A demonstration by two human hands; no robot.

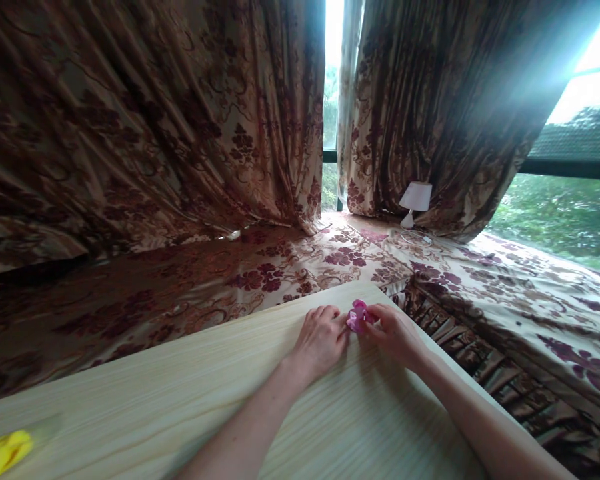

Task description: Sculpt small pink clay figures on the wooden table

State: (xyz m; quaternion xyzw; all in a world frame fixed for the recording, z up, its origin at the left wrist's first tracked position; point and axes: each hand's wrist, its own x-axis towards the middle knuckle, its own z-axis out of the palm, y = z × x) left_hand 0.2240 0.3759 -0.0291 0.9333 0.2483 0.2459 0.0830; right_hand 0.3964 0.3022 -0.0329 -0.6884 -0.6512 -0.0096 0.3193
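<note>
A small pink flower-like piece (359,317), with rounded, petal-like lobes, is held between my hands near the far corner of the wooden table (180,393). My left hand (323,337) is closed, its fingers curled and the tips of thumb and index finger at the piece's left side. From the right, my right hand (393,331) pinches its edge between thumb and fingers. The exact material of the piece is too small to tell.
At the lower left of the table lies a yellow, crumpled-looking thing (5,455), partly out of frame. Beyond the table runs a ledge covered in flowered cloth (350,257), carrying a small white lamp (416,197). Patterned curtains (260,120) hang before the windows.
</note>
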